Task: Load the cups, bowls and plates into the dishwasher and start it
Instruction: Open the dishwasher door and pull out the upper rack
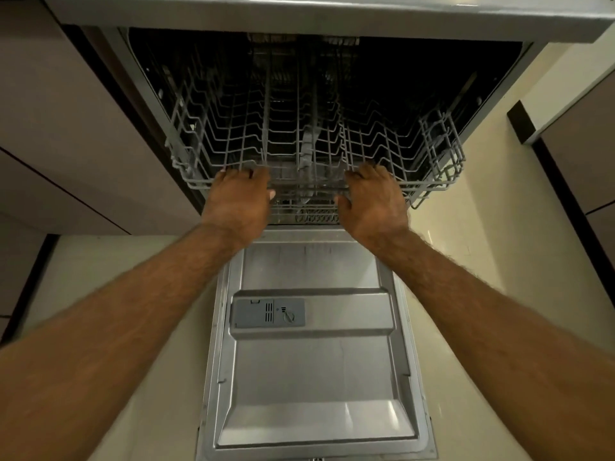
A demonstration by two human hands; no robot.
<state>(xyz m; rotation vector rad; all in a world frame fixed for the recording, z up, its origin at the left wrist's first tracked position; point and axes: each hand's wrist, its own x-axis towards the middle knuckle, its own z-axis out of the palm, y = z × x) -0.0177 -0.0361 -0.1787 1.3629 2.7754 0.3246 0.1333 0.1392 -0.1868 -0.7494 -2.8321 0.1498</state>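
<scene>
The left forearm (133, 311) and right forearm (482, 294) reach forward and up from the bottom corners. The left hand (238, 201) and right hand (374, 201) both grip the front rim of the rack (432, 154), fingers curled over the top wire and thumbs turned in towards each other. The hands sit apart, one on each side of the rack's middle.

The grey wire rack stands partly out of the dishwasher (492, 81), whose dark tub lies behind it. Below the hands the door (312, 377) lies folded down flat, a grey dispenser (268, 312) set in its steel inner face. A counter (332, 15) runs above the tub. Cabinets (50, 128) flank the left side over a pale floor (482, 211).
</scene>
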